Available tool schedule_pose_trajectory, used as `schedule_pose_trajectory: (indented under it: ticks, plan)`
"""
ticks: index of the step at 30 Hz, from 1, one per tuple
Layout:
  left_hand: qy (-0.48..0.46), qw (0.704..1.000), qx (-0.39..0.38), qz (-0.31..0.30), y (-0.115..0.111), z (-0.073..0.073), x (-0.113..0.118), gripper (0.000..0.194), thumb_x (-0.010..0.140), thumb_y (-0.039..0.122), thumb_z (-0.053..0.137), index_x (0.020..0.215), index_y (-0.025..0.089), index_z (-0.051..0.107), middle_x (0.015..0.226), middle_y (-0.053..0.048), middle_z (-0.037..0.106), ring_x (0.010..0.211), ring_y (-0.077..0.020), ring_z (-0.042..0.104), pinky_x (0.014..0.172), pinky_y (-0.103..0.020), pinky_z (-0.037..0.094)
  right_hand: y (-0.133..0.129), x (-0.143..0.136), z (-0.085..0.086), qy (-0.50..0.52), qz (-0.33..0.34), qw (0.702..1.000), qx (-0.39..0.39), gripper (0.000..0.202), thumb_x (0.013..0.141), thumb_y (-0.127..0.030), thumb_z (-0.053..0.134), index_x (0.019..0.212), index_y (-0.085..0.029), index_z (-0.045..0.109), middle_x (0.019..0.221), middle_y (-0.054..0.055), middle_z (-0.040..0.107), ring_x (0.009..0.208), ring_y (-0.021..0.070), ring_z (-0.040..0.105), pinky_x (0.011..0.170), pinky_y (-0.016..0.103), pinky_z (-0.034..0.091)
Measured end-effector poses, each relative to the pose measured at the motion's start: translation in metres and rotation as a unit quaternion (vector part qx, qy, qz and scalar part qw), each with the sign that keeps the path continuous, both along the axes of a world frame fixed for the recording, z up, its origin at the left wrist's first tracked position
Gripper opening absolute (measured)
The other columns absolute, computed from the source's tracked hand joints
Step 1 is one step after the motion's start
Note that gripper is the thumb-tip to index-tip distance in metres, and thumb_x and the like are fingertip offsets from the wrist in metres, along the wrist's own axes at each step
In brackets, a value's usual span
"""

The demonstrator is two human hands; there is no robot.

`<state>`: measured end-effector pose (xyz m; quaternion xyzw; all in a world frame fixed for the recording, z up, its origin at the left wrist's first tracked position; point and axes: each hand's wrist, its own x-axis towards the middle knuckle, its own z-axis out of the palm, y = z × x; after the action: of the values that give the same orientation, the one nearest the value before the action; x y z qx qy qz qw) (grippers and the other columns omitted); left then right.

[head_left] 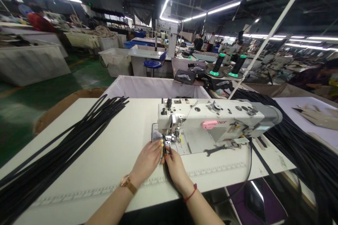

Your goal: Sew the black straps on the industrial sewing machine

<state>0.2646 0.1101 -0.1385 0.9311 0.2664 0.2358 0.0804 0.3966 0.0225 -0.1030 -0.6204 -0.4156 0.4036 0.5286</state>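
Observation:
A white sewing machine (pixel 190 110) stands on the table, its needle area just beyond my fingertips. My left hand (pixel 148 158) lies beside the presser foot (pixel 169 138), with its fingers closed on a narrow black strap (pixel 167 174). The strap runs from the presser foot between my hands toward the table's front edge. My right hand (pixel 174 169) pinches the same strap from the right. A small dark pointed tool (pixel 170 152) sticks out from the right hand; its kind is hard to make out. Yellow shows at my left fingertips.
Bundled black straps (pixel 79 137) lie at the left, and another pile (pixel 295 140) hangs at the right. A wrench (pixel 218 149) rests before the machine. A printed ruler (pixel 105 187) crosses the tabletop. Behind stand thread cones (pixel 218 64) and a lined bin (pixel 155 86).

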Motion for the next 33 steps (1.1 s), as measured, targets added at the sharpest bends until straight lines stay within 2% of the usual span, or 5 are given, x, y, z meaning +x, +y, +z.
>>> schedule_pose_trajectory:
  ticks: [3, 11, 19, 27, 33]
  plan:
    - [0.015, 1.0, -0.008, 0.003, 0.0, 0.001, 0.001, 0.035, 0.096, 0.018, 0.042, 0.127, 0.018, 0.058, 0.137, -0.009, 0.057, 0.129, -0.0277, 0.049, 0.109, -0.053, 0.039, 0.005, 0.0, 0.0, -0.011, 0.004, 1.0, 0.002, 0.019, 0.085, -0.015, 0.041, 0.086, -0.017, 0.06, 0.066, -0.001, 0.059, 0.067, 0.0173, 0.056, 0.068, 0.029, 0.044]
    - [0.014, 1.0, -0.017, 0.0, 0.0, 0.004, 0.001, 0.035, 0.096, 0.02, 0.044, 0.127, 0.02, 0.058, 0.138, -0.008, 0.056, 0.129, -0.0283, 0.049, 0.109, -0.054, 0.038, 0.001, 0.001, 0.001, -0.019, 0.007, 1.0, 0.0, 0.017, 0.084, -0.013, 0.04, 0.082, -0.018, 0.056, 0.065, -0.002, 0.057, 0.065, 0.0159, 0.055, 0.068, 0.028, 0.044]
    - [0.019, 1.0, -0.017, -0.003, 0.0, 0.005, 0.001, 0.036, 0.096, 0.017, 0.044, 0.129, 0.018, 0.057, 0.138, -0.01, 0.056, 0.13, -0.0269, 0.048, 0.109, -0.053, 0.037, 0.004, 0.002, -0.009, -0.007, 0.003, 1.0, 0.015, 0.015, 0.084, -0.013, 0.042, 0.08, -0.018, 0.055, 0.065, -0.001, 0.058, 0.066, 0.016, 0.056, 0.07, 0.028, 0.044]
    - [0.024, 0.999, -0.026, -0.001, 0.0, 0.006, 0.002, 0.037, 0.094, 0.016, 0.045, 0.13, 0.019, 0.057, 0.139, -0.009, 0.055, 0.132, -0.0274, 0.046, 0.11, -0.053, 0.036, 0.003, 0.002, -0.009, -0.012, -0.009, 1.0, 0.001, 0.017, 0.085, -0.014, 0.042, 0.08, -0.017, 0.058, 0.065, -0.001, 0.059, 0.066, 0.0169, 0.057, 0.069, 0.029, 0.044]
    - [0.02, 0.999, -0.024, -0.001, 0.0, 0.008, 0.002, 0.037, 0.094, 0.016, 0.045, 0.128, 0.018, 0.058, 0.138, -0.009, 0.055, 0.131, -0.0274, 0.047, 0.109, -0.053, 0.037, 0.002, 0.003, -0.009, -0.001, -0.005, 1.0, -0.008, 0.021, 0.083, -0.013, 0.043, 0.092, -0.016, 0.061, 0.067, 0.0, 0.061, 0.068, 0.0175, 0.06, 0.071, 0.03, 0.046]
